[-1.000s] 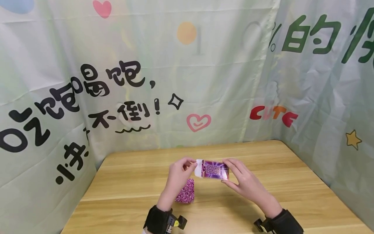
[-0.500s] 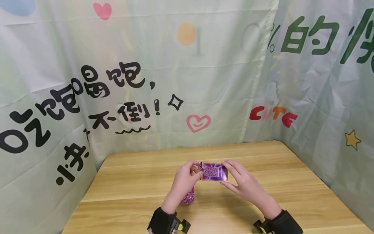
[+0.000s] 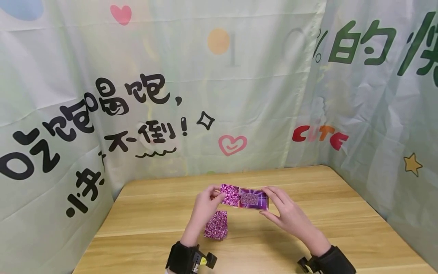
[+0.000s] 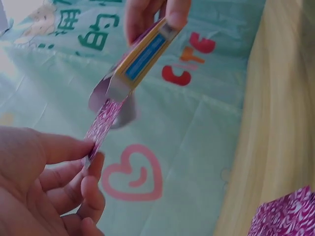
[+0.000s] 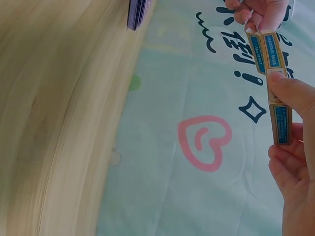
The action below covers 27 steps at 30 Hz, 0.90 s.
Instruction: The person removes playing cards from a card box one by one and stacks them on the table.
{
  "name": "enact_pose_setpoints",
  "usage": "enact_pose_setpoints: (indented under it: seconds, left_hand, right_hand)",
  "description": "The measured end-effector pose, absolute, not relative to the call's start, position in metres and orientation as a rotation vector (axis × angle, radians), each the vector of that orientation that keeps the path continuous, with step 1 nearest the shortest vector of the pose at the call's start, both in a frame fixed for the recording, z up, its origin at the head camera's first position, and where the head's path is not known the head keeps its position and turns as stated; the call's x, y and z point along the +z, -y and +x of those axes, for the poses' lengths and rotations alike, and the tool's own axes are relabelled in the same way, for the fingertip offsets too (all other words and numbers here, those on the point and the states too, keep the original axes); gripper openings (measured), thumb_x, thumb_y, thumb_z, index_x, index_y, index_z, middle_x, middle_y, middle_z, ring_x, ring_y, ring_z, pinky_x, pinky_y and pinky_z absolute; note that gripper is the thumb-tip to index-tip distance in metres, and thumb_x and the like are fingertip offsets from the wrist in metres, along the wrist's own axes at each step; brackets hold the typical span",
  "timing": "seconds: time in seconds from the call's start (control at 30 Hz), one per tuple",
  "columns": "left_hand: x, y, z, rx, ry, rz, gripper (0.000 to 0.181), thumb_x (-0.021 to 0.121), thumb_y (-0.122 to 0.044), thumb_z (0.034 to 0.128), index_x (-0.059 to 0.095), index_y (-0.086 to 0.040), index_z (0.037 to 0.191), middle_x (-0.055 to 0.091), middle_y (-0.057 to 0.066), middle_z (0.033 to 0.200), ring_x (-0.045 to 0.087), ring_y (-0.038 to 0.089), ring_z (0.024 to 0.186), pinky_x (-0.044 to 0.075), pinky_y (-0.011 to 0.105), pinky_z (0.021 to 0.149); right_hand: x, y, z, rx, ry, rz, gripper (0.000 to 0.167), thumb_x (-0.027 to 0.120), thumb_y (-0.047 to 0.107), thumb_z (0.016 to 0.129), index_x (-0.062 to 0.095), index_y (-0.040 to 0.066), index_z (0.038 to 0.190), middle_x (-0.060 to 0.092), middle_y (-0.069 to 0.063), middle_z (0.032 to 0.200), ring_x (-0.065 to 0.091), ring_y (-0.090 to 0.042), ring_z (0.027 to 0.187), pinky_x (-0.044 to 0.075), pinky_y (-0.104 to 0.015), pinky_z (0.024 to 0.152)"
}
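Observation:
My left hand [image 3: 204,205] pinches magenta-and-white patterned cards [image 3: 230,195] between thumb and fingers. In the left wrist view these cards [image 4: 102,127] stick partly out of the open end of a small card box [image 4: 142,59]; their other end is hidden inside. My right hand [image 3: 291,215] grips the purple card box [image 3: 254,199] at its far end, thumb on one narrow side and fingers on the other. Box and cards are held above the table. Below them a stack of like-patterned cards [image 3: 216,225] lies on the table, near my left wrist.
The wooden table [image 3: 147,213] runs back to a printed cloth backdrop [image 3: 260,95], which also closes in both sides. Black straps with small cameras sit on both wrists, the left strap [image 3: 183,257] close to the card stack.
My left hand moved right to the box's open end, then back left with cards sliding partly out. The right hand has stayed almost still with the box. The stack is less covered now.

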<state>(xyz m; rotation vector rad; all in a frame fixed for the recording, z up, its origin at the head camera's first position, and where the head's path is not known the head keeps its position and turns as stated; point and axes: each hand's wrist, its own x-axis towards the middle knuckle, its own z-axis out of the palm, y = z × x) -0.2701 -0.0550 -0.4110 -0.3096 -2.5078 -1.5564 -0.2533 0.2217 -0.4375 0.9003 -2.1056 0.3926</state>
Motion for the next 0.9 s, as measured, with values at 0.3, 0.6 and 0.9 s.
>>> enact_pose_setpoints:
  seconds: [0.3,0.6,0.9]
  left_hand:
    - [-0.410,0.074,-0.280,-1.547,2.358,-0.004,0.026,0.053,-0.012,0.0983,0.062,-0.004,0.121,0.064,0.015,0.101,0.057,0.019,0.081,0.050,0.030,0.067]
    - [-0.428,0.079,-0.288,-1.407,2.683,-0.063,0.028,0.049,-0.007,0.0965,0.066,0.000,0.118,0.066,0.016,0.094,0.046,0.011,0.056,0.040,0.023,0.049]
    - [-0.460,0.075,-0.293,-1.297,2.893,-0.131,0.014,0.057,-0.005,0.0926,0.069,-0.002,0.098,0.065,0.010,0.086,0.052,0.016,0.064,0.041,0.027,0.054]
  right_hand:
    - [-0.436,-0.223,-0.252,0.385,2.134,0.884,0.067,0.058,0.053,0.092,0.055,0.000,0.133,0.059,-0.012,0.124,0.057,-0.025,0.113,0.049,-0.033,0.094]
    - [-0.438,-0.224,-0.252,0.381,2.132,0.882,0.068,0.056,0.054,0.092,0.054,0.000,0.134,0.058,-0.012,0.124,0.057,-0.024,0.113,0.049,-0.032,0.095]
    - [-0.437,-0.224,-0.253,0.394,2.143,0.887,0.068,0.058,0.053,0.092,0.054,0.001,0.135,0.058,-0.012,0.125,0.056,-0.024,0.114,0.047,-0.029,0.098]
